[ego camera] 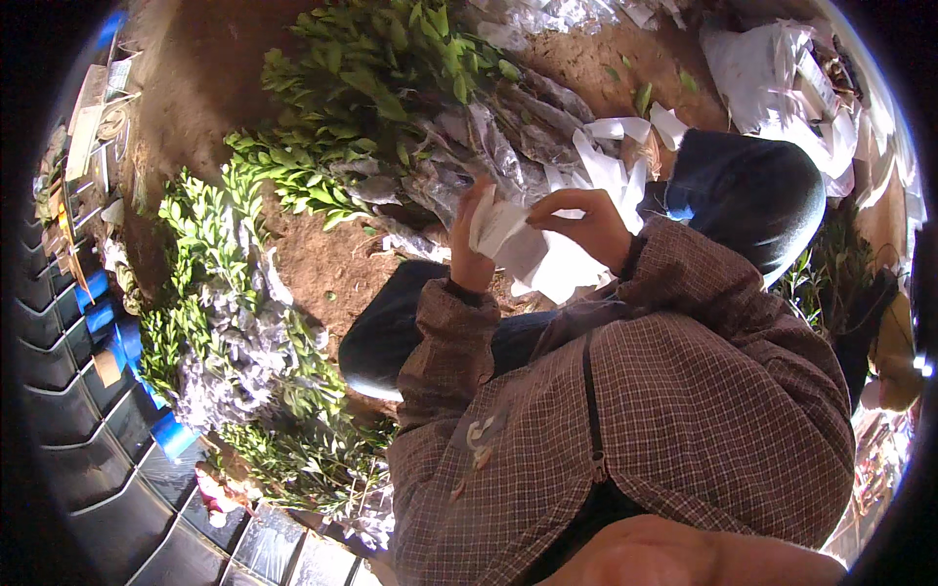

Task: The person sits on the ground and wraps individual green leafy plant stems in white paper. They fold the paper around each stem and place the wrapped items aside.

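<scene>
Between my two hands, above my lap, is a small stack or folded piece of white paper (509,233). My left hand (473,245) grips its left side with the fingers upright. At its upper right edge, my right hand (590,223) pinches with thumb and forefinger. Brightly lit white sheets (560,269) lie just below, between my knees. Beyond my hands, loose white strips (608,172) lie against leafy cuttings (381,66) whose lower ends are wrapped in clear plastic (484,146).
More green plants wrapped in plastic (238,344) stand on the soil at my left. Black trays or crates (110,469) with blue pieces curve along the left rim. A white plastic bag (762,80) sits at the upper right, past my knee (747,194).
</scene>
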`<action>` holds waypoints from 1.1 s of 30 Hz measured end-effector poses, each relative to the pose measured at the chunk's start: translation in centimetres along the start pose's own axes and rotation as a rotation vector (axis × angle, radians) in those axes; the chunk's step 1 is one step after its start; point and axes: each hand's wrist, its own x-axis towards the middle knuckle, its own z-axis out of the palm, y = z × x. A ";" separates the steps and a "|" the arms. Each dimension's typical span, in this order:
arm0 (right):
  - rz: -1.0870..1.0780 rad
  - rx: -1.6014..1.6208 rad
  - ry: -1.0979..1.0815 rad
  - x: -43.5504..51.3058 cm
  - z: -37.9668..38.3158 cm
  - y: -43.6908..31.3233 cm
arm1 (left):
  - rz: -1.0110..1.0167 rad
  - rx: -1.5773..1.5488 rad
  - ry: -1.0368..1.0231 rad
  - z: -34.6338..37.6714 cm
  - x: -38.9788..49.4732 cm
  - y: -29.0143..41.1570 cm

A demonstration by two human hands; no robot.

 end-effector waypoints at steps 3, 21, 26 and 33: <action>-0.242 -0.095 0.084 -0.8 -3.2 -2.0 | -0.145 -0.159 0.040 -1.5 2.5 -4.4; 0.186 0.651 0.224 -1.0 -8.9 -1.1 | -0.475 -0.744 0.074 -4.0 1.9 0.1; -0.248 -0.141 0.221 -0.4 -5.3 -2.5 | -0.303 -0.658 0.236 -2.5 -2.2 5.7; -0.280 -0.549 -0.067 -1.5 -4.6 -6.7 | -0.182 -0.807 0.127 -2.6 -2.5 8.8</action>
